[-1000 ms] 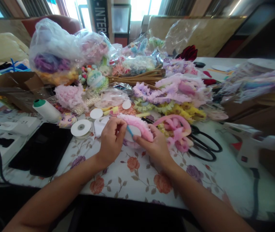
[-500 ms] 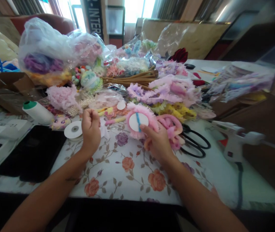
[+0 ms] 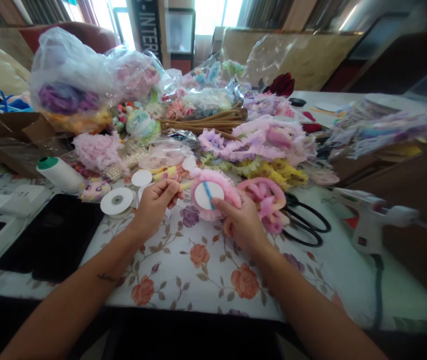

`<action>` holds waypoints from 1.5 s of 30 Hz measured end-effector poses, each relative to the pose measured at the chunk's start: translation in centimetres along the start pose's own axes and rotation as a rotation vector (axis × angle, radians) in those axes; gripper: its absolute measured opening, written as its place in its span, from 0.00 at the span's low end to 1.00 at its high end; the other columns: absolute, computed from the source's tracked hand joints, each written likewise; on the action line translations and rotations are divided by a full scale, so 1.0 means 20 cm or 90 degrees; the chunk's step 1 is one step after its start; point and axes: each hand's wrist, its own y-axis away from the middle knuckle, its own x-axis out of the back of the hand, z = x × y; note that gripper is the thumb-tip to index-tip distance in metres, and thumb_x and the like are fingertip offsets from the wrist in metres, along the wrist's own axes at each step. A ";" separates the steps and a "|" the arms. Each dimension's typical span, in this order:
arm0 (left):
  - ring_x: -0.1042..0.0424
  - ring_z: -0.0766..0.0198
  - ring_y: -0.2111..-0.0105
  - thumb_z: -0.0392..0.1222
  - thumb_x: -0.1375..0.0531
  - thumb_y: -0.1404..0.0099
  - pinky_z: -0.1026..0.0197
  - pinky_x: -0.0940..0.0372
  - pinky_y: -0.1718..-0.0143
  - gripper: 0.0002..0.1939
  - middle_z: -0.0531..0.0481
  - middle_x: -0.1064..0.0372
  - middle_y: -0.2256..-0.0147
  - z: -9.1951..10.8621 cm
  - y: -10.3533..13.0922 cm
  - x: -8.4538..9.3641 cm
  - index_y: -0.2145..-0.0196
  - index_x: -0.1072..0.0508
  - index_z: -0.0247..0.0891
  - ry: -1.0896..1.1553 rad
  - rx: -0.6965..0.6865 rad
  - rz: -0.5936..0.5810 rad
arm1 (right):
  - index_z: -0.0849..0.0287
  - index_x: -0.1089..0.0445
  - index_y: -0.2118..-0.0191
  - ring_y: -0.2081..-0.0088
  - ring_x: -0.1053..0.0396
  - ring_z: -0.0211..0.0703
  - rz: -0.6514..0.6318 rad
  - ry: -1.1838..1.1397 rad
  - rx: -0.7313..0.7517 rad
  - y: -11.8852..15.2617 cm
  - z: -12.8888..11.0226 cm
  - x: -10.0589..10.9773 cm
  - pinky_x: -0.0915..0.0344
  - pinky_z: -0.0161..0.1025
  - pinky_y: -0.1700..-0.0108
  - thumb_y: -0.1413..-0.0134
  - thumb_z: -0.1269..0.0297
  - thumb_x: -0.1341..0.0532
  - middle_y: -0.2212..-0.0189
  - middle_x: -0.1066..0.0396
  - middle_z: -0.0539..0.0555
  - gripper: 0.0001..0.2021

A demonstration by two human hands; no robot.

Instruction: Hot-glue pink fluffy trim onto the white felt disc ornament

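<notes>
My right hand point(image 3: 244, 220) is closed around the edge of a pink ruffled fluffy piece point(image 3: 232, 186). A white round disc point(image 3: 201, 195) sits on its face, with a blue strip point(image 3: 208, 191) across it and my thumb at the strip's lower end. My left hand point(image 3: 157, 205) is in a pinch just left of this piece. A yellow fuzzy strip point(image 3: 187, 184) shows between the left fingertips and the ruffle; what the fingers hold, if anything, I cannot make out. Pink fuzzy loops point(image 3: 264, 195) lie behind my right hand.
Black-handled scissors point(image 3: 307, 222) and a white glue gun point(image 3: 373, 217) lie to the right. On the left are a ribbon spool point(image 3: 116, 201), a thread cone point(image 3: 59, 175) and a black tablet-like slab point(image 3: 50, 237). Bagged fluffy craft materials point(image 3: 74, 75) and brown stems point(image 3: 206, 117) pile up behind.
My left hand has moved right, from beside the ribbon spool to close by the pink piece, uncovering a small white disc. The pink piece has shifted slightly left, its blue strip turned a little.
</notes>
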 end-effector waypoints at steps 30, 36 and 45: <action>0.35 0.62 0.69 0.49 0.49 0.29 0.58 0.38 0.61 0.21 0.51 0.36 0.74 -0.01 0.01 0.01 0.79 0.35 0.39 -0.267 -0.135 -0.068 | 0.56 0.38 0.68 0.92 0.51 0.27 0.000 0.018 -0.010 0.00 -0.01 0.00 0.56 0.30 0.92 0.56 0.56 0.31 0.82 0.36 0.42 0.17; 0.30 0.56 0.59 0.47 0.34 0.41 0.53 0.38 0.52 0.08 0.49 0.26 0.64 0.02 0.02 0.01 0.66 0.23 0.43 -0.431 -0.280 0.105 | 0.56 0.37 0.68 0.92 0.50 0.28 -0.006 0.040 -0.012 0.02 -0.03 0.00 0.56 0.30 0.91 0.56 0.56 0.31 0.84 0.38 0.41 0.16; 0.30 0.57 0.56 0.40 0.36 0.37 0.52 0.37 0.51 0.09 0.48 0.26 0.61 -0.01 0.03 -0.02 0.58 0.22 0.45 -0.503 -0.457 0.049 | 0.57 0.29 0.63 0.91 0.48 0.28 -0.067 0.060 -0.035 0.04 -0.06 -0.02 0.55 0.29 0.90 0.59 0.56 0.28 0.87 0.38 0.41 0.18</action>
